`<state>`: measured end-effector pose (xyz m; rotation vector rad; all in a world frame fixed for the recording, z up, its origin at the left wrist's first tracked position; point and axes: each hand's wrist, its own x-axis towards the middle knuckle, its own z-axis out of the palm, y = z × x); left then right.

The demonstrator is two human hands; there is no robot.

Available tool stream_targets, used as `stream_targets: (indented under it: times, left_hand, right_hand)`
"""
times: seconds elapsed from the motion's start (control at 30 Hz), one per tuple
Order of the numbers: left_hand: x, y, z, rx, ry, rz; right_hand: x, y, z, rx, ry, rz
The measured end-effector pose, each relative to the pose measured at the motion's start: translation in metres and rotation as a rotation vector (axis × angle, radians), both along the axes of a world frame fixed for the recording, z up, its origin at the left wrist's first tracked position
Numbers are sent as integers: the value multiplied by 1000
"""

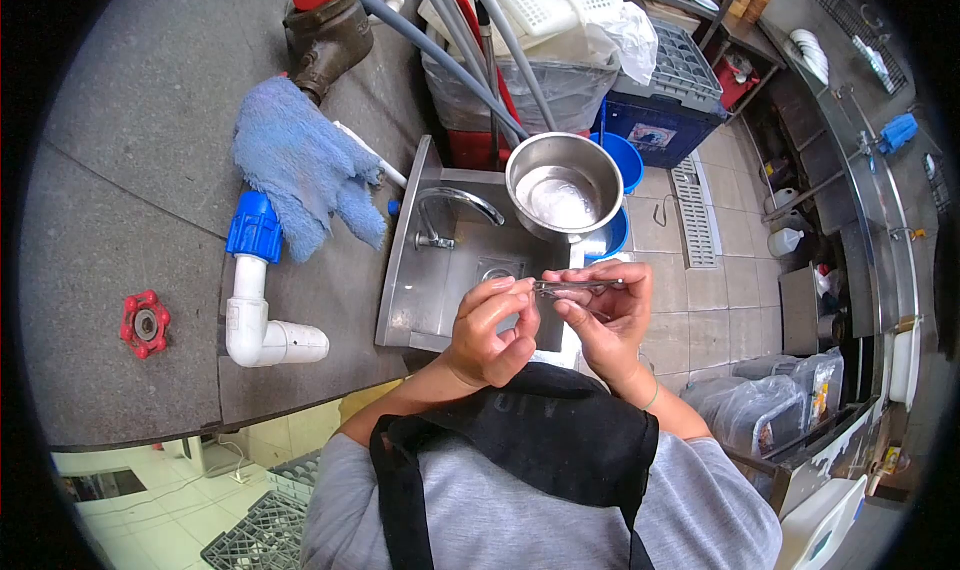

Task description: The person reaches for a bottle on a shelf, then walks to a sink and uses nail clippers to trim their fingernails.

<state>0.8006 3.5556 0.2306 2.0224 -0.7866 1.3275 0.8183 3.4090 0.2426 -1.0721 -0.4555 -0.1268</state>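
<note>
Above the near rim of the steel sink point(400, 300), my right hand point(612, 315) grips a slim, shiny metal utensil point(578, 286) lying across its fingers. Its exact kind is too small to make out. The fingertips of my left hand point(490, 332) are closed at the utensil's left end. A curved faucet point(455, 202) rises from the sink's left side, beyond my hands. The round steel pot point(522, 192) stands at the sink's far right corner, apart from both hands, with what looks like a little clear liquid in it.
A blue cloth point(300, 160) drapes over pipes on the left, near a white elbow pipe point(250, 315) and a red valve wheel point(145, 323). Blue buckets point(622, 160) stand behind the pot. Crates point(660, 120) and a floor drain point(692, 215) lie to the right.
</note>
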Motion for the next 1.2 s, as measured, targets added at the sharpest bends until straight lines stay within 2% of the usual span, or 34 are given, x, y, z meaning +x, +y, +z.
stream_targets:
  times: [0.27, 0.47, 0.57, 0.87, 0.97, 1.2]
  left_hand:
    - [2, 2, 0, 48, -36, 2]
    - [7, 0, -8, -104, -61, -27]
    - [8, 2, -6, -102, -93, -29]
    - [5, 2, -3, -76, 4, 24]
    - [8, 3, -11, -136, -60, 15]
    - [6, 6, -14, -198, 2, -141]
  right_hand:
    - [1, 0, 3, -66, 18, -47]
    - [7, -6, -1, -137, 112, -69]
    - [13, -11, -15, -279, 68, -131]
    - [15, -9, -20, -249, 60, -84]
    - [16, -9, -22, -240, 60, -79]
    - [16, -11, -22, -213, 109, -95]
